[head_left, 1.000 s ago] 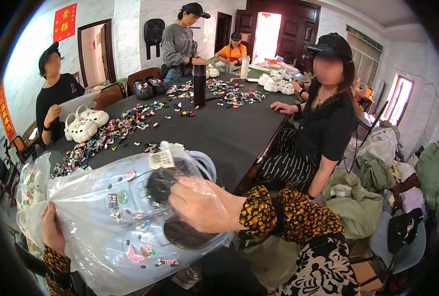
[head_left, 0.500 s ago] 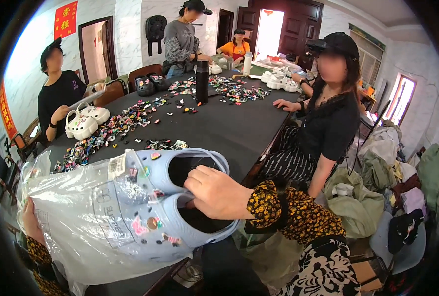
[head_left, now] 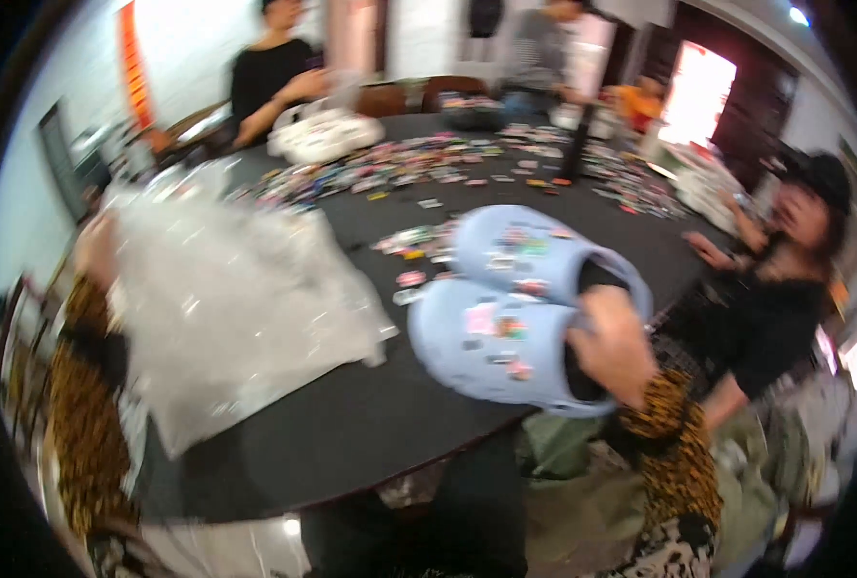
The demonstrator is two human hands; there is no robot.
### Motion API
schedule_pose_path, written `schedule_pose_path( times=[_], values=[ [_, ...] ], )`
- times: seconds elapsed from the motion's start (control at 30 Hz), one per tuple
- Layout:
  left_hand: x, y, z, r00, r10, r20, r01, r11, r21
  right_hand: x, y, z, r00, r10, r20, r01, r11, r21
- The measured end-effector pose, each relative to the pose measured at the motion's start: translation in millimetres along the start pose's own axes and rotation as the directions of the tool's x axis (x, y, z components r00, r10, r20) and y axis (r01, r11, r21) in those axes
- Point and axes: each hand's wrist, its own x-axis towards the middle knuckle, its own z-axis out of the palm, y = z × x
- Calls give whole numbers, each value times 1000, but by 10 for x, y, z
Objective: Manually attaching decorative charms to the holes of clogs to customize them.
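Note:
A pair of light blue clogs (head_left: 448, 332), decorated with several small colourful shoe charms, hangs over the dark table. My right hand (head_left: 613, 342) grips the two clogs together at their foot openings, fingers closed and partly hidden inside. To the left, a clear plastic bag (head_left: 245, 308) spreads out flat and looks slack, apart from the clogs. Its far left edge is in my left hand (head_left: 94, 252), whose fingers are closed on it but blurred by motion. Small loose charms (head_left: 414, 236) lie on the table just beyond the clogs.
On the dark table (head_left: 380, 433) stand white clogs (head_left: 322, 137), a long heap of charms (head_left: 370, 171) and a dark bottle (head_left: 575, 144). Several people are around it, one close on the right (head_left: 756, 308). Green cloth sacks (head_left: 563, 443) lie low at the right.
The blue clogs have come out of the plastic bag, drawn to the right by my right hand. My left hand keeps the bag at the left. The head view has turned left.

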Motion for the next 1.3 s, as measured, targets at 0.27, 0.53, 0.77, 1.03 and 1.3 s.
schedule_pose_path(
  times=[0.27, 0.53, 0.77, 1.03, 1.3],
  values=[
    [9, -393, -717, 939, 288, 189, 96, 310, -946, 59, -109, 4, 992, 2, 128, -1, 1000, -3],
    [-920, -446, -1528, 685, 675, -275, -646, 388, -657, 308, -277, 92, 997, -68, 32, 65, 994, 82],
    [-1745, -361, -1730, 223, 914, 339, -806, 368, -463, 893, -754, 333, 990, -140, 30, 122, 938, 326],
    [-1616, -448, -1031, 226, 928, 296, -588, 372, -718, 1107, -1405, 1003, 970, -204, 133, 123, 881, 458],
    [-1709, -501, -2303, 550, 835, 27, -91, 92, -992, 1301, -1573, 1284, 883, -318, 346, 191, 916, 354]
  ],
)
